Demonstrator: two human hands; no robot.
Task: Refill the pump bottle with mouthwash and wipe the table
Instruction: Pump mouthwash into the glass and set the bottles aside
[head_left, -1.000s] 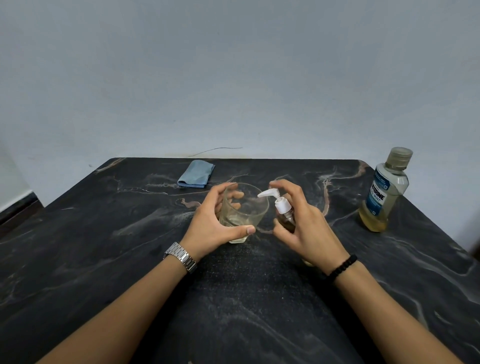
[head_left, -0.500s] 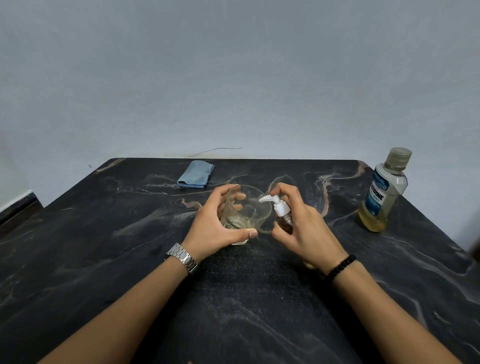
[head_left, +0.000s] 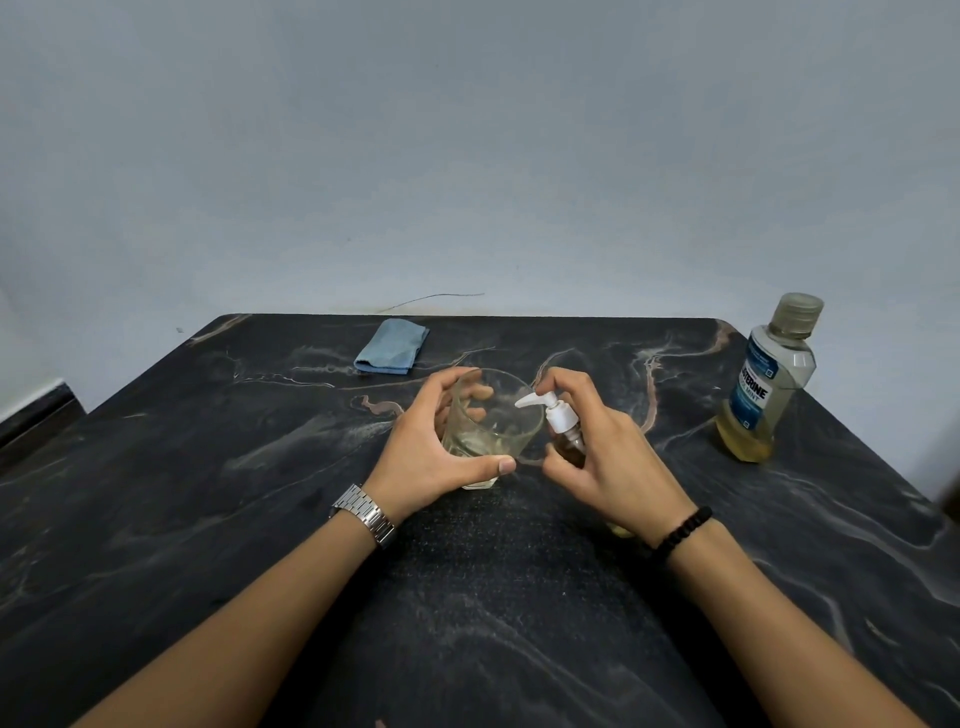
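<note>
Table (head_left: 208, 519): dark marbled top; all items are borne on it.
Mouthwash bottle (head_left: 763, 384): capped, stood at the right edge, well apart from the hands; judged parked until refilling.
Left hand (head_left: 431, 457): wrapped round the glass, judged to steady it.
Right hand (head_left: 613, 462): curled round the pump bottle, forefinger laid on the pump head.
Glass (head_left: 485, 428): a little pale liquid is held in it; the spout is aimed over its rim.
Cloth (head_left: 392, 353): folded, blue, kept at the far edge for wiping.
Pump bottle (head_left: 563, 426): upright, just right of the glass.
Change: the pump head is seen lower than a second ago; the bottle has been brought closer to the glass.
</note>
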